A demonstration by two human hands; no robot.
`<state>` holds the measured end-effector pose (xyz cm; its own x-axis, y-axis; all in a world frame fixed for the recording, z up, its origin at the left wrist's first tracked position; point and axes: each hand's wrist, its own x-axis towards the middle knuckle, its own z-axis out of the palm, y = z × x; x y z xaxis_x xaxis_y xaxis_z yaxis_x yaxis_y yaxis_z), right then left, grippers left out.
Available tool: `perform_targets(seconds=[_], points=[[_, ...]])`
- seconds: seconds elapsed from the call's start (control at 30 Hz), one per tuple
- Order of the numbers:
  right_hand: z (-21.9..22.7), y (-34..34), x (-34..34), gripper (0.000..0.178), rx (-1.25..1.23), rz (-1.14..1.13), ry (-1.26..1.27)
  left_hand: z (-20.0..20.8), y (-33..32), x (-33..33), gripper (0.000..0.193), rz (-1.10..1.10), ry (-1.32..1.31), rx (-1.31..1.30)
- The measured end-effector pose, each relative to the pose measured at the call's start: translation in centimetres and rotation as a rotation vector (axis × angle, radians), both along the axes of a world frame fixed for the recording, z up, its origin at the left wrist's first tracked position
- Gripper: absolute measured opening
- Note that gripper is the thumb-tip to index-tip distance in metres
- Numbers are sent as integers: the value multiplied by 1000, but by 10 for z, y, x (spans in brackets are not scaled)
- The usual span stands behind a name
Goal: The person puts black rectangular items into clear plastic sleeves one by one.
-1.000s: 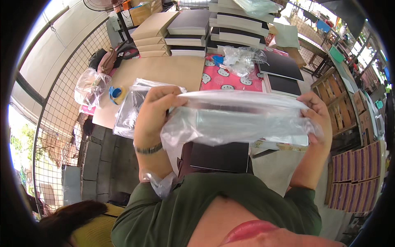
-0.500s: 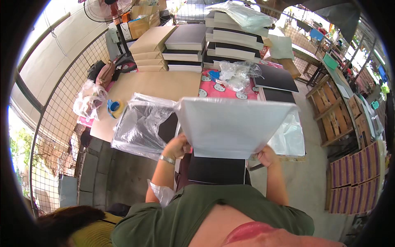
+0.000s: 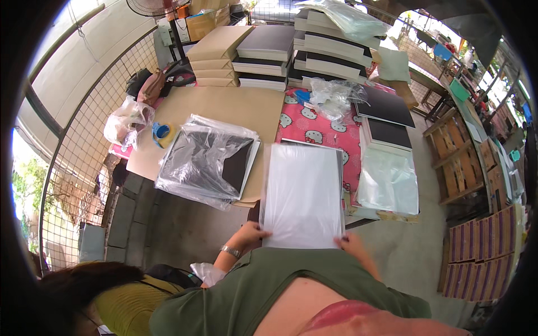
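In front of my body a white sheet in a clear plastic sleeve (image 3: 304, 193) lies nearly flat, its far end at the table's pink cover. A thin dark edge shows beneath its far and right sides. My left hand (image 3: 250, 234) is closed on the near left edge, with a metal watch band on its wrist. At the near right corner my right hand (image 3: 352, 244) pinches the edge, slightly blurred. Left of the sheet rests a pile of black boards in clear plastic (image 3: 204, 159). To the right, clear plastic sleeves (image 3: 386, 182) lie on a stack of black-topped boards (image 3: 386, 131).
Tall stacks of black-and-white boards (image 3: 336, 42) and brown paper packets (image 3: 216, 53) stand at the back. A tape roll (image 3: 163, 134), a plastic bag (image 3: 129, 120) and crumpled plastic (image 3: 336, 98) lie on the table. Another person in a yellow top (image 3: 131, 299) is at lower left.
The sleeved white sheet has come down from a raised, tilted position to lie nearly flat, covering the black board near my body. Both hands have lowered toward me with its near edge.
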<state>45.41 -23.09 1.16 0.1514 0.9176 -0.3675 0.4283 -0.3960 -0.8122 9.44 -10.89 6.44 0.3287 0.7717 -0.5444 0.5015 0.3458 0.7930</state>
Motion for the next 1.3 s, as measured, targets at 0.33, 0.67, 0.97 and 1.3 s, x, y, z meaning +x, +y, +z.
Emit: perform_targets(seconds=[0.33,0.67,0.97,1.3], points=[[60,49,-53,19,111,185,180,54,1,-31,19,262,-614,-43],[104,149,-114,19,257,328,195,3,59,-70,25,1109,-849,140],[91,117,-89,18,141,302,196,-56,77,-35,33,1254,-793,7],[192,121,-238,46,438,1495,492,-57,100,-22,27,913,-716,-346]])
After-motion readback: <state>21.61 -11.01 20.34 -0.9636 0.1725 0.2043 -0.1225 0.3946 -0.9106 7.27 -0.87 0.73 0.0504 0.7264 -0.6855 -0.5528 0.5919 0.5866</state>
